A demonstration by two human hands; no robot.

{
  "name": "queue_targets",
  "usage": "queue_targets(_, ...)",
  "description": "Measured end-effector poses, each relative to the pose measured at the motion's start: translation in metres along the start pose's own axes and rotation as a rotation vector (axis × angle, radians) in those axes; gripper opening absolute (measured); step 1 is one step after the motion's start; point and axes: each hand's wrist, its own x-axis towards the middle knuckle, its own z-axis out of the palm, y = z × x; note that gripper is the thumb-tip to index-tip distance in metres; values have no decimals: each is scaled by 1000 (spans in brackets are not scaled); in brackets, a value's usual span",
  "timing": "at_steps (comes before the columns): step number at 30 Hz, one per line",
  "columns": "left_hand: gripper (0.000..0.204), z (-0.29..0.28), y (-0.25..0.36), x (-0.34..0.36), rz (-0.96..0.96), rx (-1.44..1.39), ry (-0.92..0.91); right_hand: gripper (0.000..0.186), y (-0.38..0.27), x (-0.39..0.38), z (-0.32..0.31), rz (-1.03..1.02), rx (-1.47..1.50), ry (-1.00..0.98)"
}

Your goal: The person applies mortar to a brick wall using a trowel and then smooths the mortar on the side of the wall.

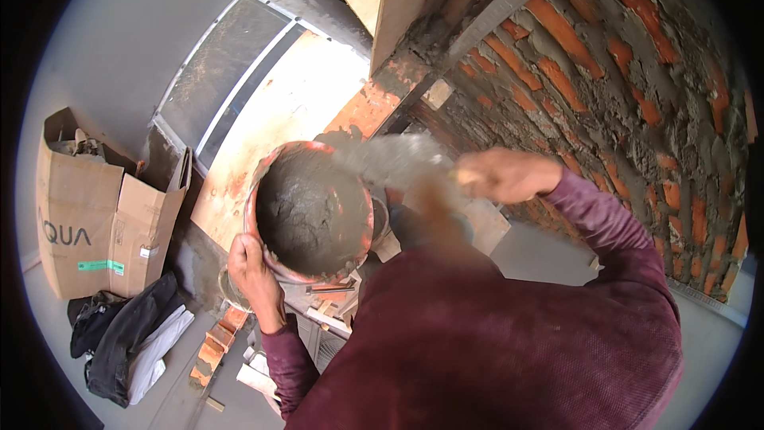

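Observation:
A round orange-red bucket [369,231] stands tilted toward me, filled with wet grey mortar [306,207]. My left hand [256,275] is closed on its near left rim, with the thumb along the edge. To the right of the bucket, my right hand [509,175] is closed round the handle of a trowel [390,158]. Motion smears the trowel's grey blade, which reaches left over the bucket's far right rim. Whether mortar lies on the blade I cannot tell.
A brick wall [565,64] partly smeared with mortar rises at the right. Under the bucket is a wooden board [231,199]. At the left stand an opened cardboard box [83,215] and dark clothes [131,342]. Brick pieces [215,346] lie below the bucket.

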Motion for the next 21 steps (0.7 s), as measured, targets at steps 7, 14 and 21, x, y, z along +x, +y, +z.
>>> queue_targets(7,29,-2,26,22,161,-33,-214,33,-70,78,91,-59,-567,319)
queue_targets(14,32,-17,33,34,223,103,-263,28,-95,49,83,17,-548,177)
queue_targets(21,32,2,49,30,251,43,-310,22,-47,66,72,-2,-191,39)
